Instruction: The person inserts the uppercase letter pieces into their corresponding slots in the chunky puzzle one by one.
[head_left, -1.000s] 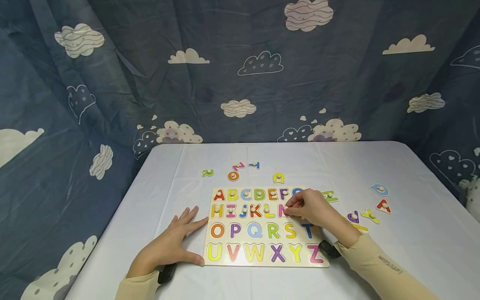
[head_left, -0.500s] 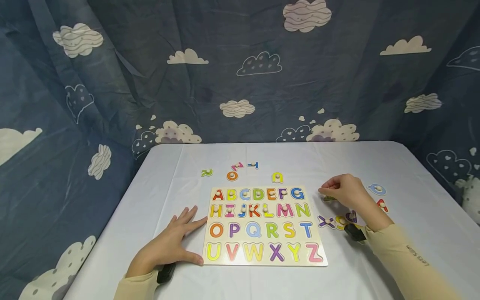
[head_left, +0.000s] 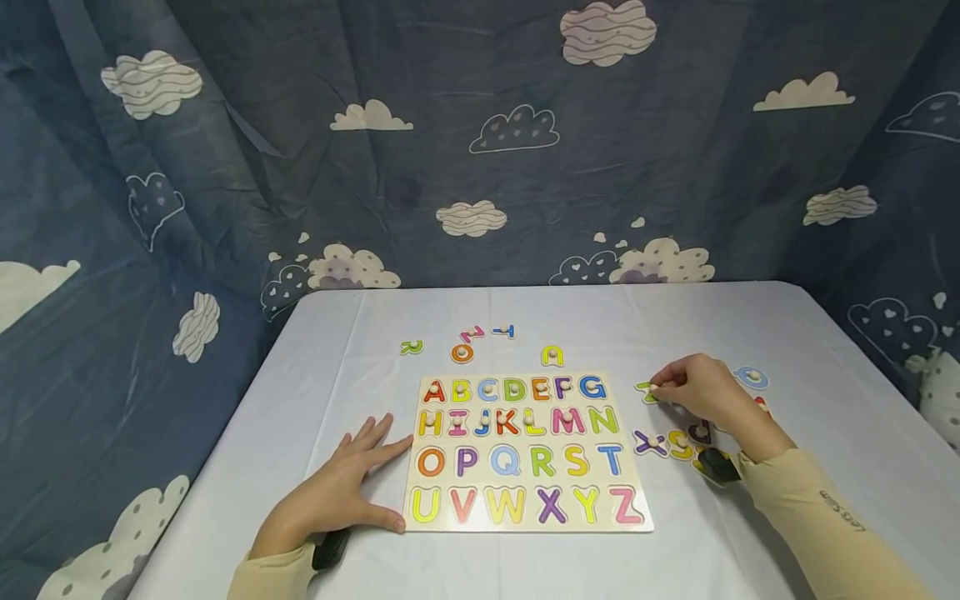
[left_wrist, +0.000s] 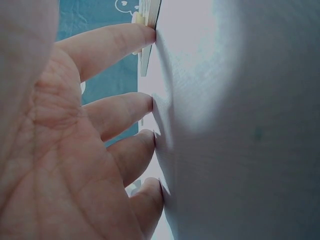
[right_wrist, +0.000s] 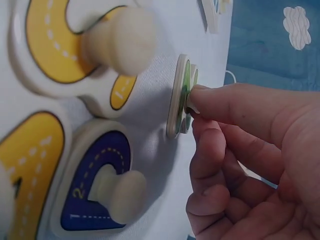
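A wooden alphabet puzzle board (head_left: 525, 521) lies in the middle of the white table. My left hand (head_left: 352, 487) rests flat beside the board's left edge with fingers spread; in the left wrist view its fingertips (left_wrist: 145, 102) press the cloth next to the board edge (left_wrist: 150, 30). Right of the board, my right hand (head_left: 655, 388) pinches the knob of a green letter piece (head_left: 643, 389). The right wrist view shows thumb and forefinger of the right hand (right_wrist: 192, 102) on that green piece (right_wrist: 179, 97), which touches the cloth.
Loose letters lie by the right hand: a purple X (head_left: 649, 443), a yellow S (head_left: 681, 446), a dark purple piece (head_left: 701, 431), a blue one (head_left: 752, 377). Behind the board sit a green R (head_left: 411, 347), an orange O (head_left: 462, 353) and a yellow piece (head_left: 552, 356). Cloud-print curtain surrounds the table.
My right hand left the board's second row and moved right onto the green letter piece, taking hold of its knob. The left hand stayed put.
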